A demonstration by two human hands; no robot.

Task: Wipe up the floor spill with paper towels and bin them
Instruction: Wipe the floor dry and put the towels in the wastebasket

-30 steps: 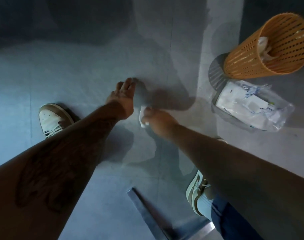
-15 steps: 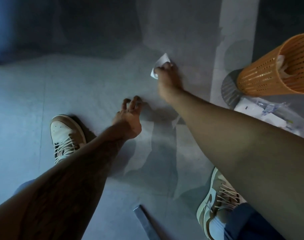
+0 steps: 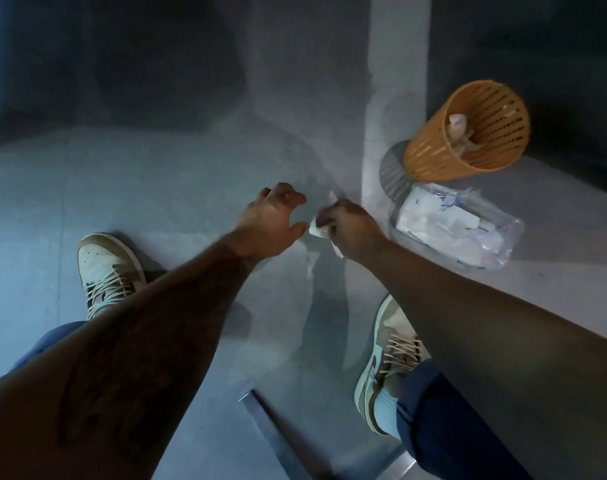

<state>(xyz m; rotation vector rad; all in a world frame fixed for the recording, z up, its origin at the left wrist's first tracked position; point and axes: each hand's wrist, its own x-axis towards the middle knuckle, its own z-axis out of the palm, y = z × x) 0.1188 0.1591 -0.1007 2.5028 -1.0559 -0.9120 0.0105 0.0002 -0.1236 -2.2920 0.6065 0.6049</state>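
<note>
Right hand (image 3: 354,230) drawn back beside spread, empty left hand (image 3: 267,223), clutching paper towel (image 3: 317,231); bin (image 3: 433,161), towel pack (image 3: 461,233) nearby.

Most of the paper towel (image 3: 318,230) is buried under the right hand (image 3: 355,232) — only a wad and stray corners show. Left shoe (image 3: 104,268) heel is behind the left forearm (image 3: 163,323). Metal strip (image 3: 277,434) is cut by the bottom edge. Print on the plastic pack (image 3: 457,230) is too small to read.

The floor (image 3: 156,185) was grey tile, dimly lit with a bluish cast at the left and deep shadow across the far side. A paler strip (image 3: 395,64) ran near to far at the right. A metal bar (image 3: 277,434) lay near, at centre.
</note>
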